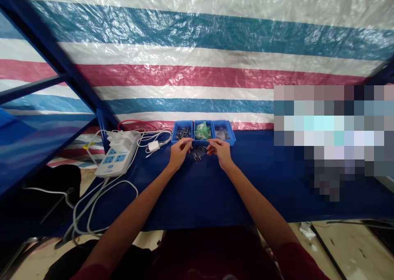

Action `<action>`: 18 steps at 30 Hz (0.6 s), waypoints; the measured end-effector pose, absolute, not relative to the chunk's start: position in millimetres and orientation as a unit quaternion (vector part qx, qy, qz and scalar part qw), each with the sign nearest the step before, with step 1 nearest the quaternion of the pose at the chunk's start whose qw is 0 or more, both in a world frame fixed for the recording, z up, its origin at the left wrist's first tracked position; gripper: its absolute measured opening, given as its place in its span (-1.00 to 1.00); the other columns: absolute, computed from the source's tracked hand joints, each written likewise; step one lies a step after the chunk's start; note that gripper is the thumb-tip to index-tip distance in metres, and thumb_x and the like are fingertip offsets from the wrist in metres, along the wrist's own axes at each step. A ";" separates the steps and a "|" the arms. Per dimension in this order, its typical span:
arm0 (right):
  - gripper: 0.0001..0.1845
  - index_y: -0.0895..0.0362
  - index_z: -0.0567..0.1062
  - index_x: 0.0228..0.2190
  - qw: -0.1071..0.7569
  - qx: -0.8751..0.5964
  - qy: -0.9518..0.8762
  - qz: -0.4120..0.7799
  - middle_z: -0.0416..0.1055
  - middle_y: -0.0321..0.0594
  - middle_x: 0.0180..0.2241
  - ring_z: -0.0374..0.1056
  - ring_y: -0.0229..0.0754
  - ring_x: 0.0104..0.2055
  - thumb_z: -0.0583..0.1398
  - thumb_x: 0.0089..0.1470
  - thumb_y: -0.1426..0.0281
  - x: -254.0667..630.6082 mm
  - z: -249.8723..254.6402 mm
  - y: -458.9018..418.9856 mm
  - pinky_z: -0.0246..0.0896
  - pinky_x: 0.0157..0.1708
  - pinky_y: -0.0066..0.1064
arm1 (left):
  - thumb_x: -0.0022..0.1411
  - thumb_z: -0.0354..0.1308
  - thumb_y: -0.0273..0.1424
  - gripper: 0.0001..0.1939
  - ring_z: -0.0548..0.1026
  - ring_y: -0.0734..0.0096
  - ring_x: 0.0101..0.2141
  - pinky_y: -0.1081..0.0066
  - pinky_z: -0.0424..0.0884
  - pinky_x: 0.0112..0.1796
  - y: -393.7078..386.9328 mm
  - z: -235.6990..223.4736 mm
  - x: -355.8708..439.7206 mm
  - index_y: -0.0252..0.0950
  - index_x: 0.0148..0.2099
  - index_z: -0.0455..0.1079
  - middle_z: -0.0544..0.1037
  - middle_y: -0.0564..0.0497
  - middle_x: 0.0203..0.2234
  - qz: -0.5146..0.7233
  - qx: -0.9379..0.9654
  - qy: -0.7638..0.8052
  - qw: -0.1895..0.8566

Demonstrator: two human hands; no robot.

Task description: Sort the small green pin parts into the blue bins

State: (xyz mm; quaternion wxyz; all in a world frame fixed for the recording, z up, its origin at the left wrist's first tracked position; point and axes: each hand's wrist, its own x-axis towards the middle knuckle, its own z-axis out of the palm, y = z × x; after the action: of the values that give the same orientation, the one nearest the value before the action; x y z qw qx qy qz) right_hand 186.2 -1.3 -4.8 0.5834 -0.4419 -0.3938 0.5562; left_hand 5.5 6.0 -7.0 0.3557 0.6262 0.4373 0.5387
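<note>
My left hand [181, 152] is just in front of the left blue bin [174, 137], its thumb and fingers drawn together in a pinch. Across a small gap, my right hand [222, 152] is closed in much the same way before the right blue bin [232, 137]. Anything in either pinch is too small to make out. Between and below the hands lie small dark and silver metal pieces [197, 157], some seemingly on or under clear plastic. Similar pieces [184, 133] fill the left bin. Green-tinted plastic bags [202, 130] are in the middle bin, and clear bags [222, 133] in the right one.
The bins stand at the back of a blue table [200, 202], against a striped plastic sheet [184, 75]. To the left are a white power strip [115, 161], loose white cables [92, 206] and a small white adapter [153, 145]. A blurred-out area covers the right side.
</note>
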 end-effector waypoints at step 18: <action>-0.63 0.25 0.56 -0.17 0.260 -0.801 -0.536 0.061 0.47 0.09 -0.10 0.37 0.00 -0.05 0.10 -0.03 0.53 296.1 0.4 101.0 0.18 -0.10 -0.31 | 0.19 0.13 -0.26 -0.75 0.36 0.53 -0.60 0.50 0.32 -0.50 5.6 -10.1 5.3 -0.32 -0.22 0.49 0.45 0.07 -0.57 0.520 0.650 0.433 0.345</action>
State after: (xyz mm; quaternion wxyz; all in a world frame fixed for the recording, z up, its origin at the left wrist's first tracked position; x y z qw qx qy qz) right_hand 296.1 101.0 0.4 0.2603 -0.8006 -0.5363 0.0608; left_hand 5.3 5.6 -10.1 0.3454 0.6498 0.4332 0.5204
